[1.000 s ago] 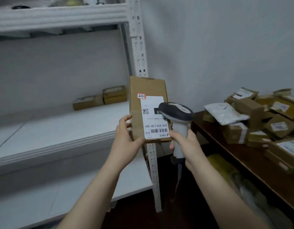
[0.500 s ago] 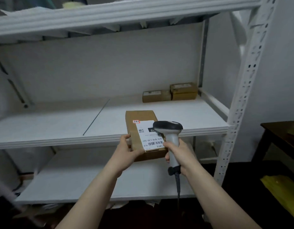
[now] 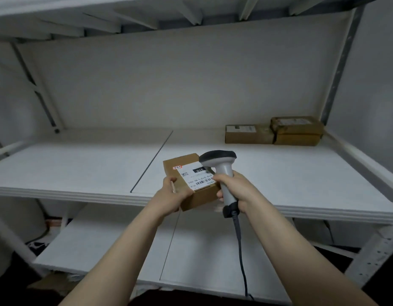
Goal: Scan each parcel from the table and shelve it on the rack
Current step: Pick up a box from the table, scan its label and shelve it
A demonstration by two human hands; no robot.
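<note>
On rack shelf (image 3: 80, 173), far right: parcels (image 3: 248, 134)

Plain grey wall (image 3: 377, 80), dark floor (image 3: 5, 290), dim even light

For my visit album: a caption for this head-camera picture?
Left hand holds a labelled parcel at the shelf; right hand grips the scanner.

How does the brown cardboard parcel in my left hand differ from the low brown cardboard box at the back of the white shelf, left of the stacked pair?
The brown cardboard parcel is gripped in the left hand over the white shelf's front edge; the low brown cardboard box lies flat at the back. The parcel's white label is bright, with a red sticker beside it; the box's label looks duller. Both are labelled on top.
</note>
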